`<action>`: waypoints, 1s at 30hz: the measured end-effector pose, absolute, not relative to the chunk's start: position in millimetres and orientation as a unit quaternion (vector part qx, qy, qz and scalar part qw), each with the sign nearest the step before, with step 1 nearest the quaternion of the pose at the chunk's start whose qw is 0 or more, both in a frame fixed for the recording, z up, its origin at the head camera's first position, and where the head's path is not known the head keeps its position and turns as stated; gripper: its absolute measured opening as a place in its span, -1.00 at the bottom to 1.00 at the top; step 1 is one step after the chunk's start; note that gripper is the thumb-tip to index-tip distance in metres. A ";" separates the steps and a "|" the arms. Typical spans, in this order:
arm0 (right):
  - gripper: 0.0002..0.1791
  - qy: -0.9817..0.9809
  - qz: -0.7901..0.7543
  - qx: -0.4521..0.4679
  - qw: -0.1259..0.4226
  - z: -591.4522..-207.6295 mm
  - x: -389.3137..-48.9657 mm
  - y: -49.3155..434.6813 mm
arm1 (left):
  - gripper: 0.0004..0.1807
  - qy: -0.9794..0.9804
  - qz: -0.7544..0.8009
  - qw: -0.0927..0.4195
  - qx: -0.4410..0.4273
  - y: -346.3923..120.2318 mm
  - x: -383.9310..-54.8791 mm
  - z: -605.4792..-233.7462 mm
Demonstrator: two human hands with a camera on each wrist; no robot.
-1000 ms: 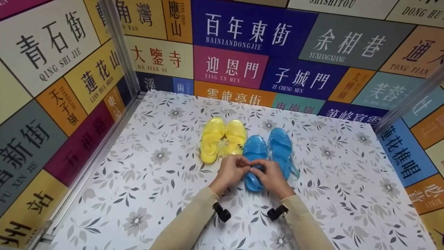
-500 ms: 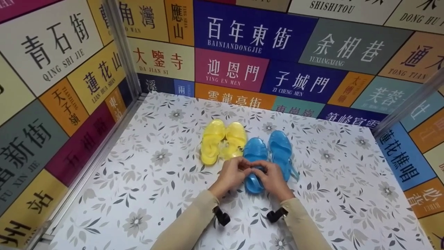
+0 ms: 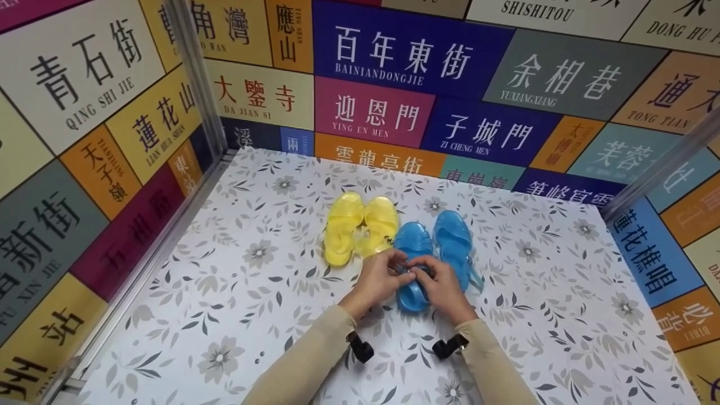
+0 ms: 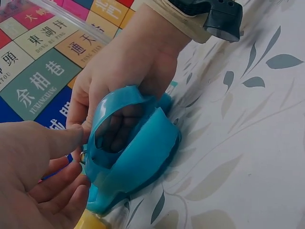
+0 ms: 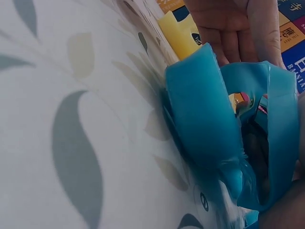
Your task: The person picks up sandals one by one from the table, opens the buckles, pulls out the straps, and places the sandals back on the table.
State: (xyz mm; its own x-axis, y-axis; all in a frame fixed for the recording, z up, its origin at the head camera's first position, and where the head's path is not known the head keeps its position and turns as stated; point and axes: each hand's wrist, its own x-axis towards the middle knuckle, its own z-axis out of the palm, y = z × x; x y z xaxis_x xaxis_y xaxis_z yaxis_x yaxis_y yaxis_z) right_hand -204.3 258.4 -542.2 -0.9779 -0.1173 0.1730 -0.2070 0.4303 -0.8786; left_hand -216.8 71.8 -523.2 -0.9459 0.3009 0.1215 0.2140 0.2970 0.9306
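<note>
A pair of blue jelly sandals stands on the patterned surface, toes pointing away. Both hands meet at the ankle strap of the left blue sandal (image 3: 414, 239). My left hand (image 3: 378, 284) holds the strap by a small metal buckle (image 4: 83, 156), thumb and fingers on either side. From the other side my right hand (image 3: 447, 288) grips the strap, its curled fingers partly seen through the sandal's opening (image 4: 138, 157) in the left wrist view. Fingers hide the strap's end. Beside it lies the other blue sandal (image 3: 453, 236), its strap hanging loose outward.
A pair of yellow jelly sandals (image 3: 344, 225) stands just left of the blue pair. White floral covering (image 3: 225, 270) spreads beneath everything. Colourful panels with street names (image 3: 410, 50) wall in the back and sides, with metal posts (image 3: 202, 84) at the corners.
The fingertips shift slightly at the strap; the left thumb and forefinger have spread a little apart. The sandals stay in place.
</note>
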 end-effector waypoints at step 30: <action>-0.48 -0.847 0.505 0.154 -0.054 -531.2 -203.4 255.3 | -0.58 0.805 0.565 0.043 0.175 64.6 -222.6 -524.4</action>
State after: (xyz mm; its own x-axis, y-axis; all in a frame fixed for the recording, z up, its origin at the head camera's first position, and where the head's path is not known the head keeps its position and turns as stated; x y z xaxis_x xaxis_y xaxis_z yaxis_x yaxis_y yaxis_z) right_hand -203.4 255.3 -531.2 -0.9466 -0.3159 0.0638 -0.2064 0.4423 -0.8728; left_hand -222.6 64.6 -524.4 -0.9351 0.3301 0.1291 0.2340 0.3012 0.9244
